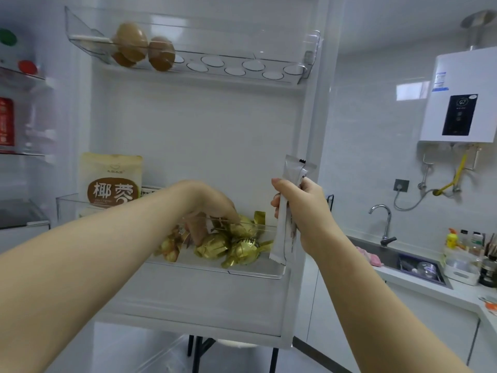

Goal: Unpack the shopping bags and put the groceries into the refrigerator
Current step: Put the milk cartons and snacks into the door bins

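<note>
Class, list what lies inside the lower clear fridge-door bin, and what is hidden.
Visible: gold-wrapped sweets and a cream pouch at the bin's left end. The left hand, among the sweets, covers some; its forearm hides the middle, the right hand's sachet the right end.

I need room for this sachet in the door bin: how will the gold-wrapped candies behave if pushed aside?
The gold-wrapped candies look rounded, so they would probably roll rather than slide. They seem light; a nudge likely shifts several. Twisted foil ends may snag, but the door bin should contain them.
</note>
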The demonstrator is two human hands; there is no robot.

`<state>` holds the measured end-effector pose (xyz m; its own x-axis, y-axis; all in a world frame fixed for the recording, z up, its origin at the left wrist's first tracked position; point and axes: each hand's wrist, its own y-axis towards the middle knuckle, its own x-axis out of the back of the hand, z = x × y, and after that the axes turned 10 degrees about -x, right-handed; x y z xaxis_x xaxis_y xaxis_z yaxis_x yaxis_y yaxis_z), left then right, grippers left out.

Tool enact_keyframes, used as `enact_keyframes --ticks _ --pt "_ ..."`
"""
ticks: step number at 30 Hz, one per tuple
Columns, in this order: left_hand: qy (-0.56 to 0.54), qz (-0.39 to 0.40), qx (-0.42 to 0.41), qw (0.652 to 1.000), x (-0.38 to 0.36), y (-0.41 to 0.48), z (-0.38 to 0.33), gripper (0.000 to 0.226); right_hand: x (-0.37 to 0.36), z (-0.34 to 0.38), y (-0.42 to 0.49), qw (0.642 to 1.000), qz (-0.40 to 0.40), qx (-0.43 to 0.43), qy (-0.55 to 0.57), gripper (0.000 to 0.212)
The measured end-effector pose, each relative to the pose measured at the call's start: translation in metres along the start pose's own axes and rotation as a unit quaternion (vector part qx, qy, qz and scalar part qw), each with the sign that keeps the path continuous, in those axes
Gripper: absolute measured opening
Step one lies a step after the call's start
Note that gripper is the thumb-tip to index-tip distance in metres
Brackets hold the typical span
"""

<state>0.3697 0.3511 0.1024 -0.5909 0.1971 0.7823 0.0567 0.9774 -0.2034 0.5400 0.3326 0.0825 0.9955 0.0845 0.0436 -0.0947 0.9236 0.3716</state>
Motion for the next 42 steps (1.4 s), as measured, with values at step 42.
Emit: enact_keyframes --ticks 42 --pt "-0.051 -0.223 -0.238 0.944 0.048 -0.061 0.075 0.016 -0.074 0.017 0.034 0.966 0.074 -0.09 0.231 0.012"
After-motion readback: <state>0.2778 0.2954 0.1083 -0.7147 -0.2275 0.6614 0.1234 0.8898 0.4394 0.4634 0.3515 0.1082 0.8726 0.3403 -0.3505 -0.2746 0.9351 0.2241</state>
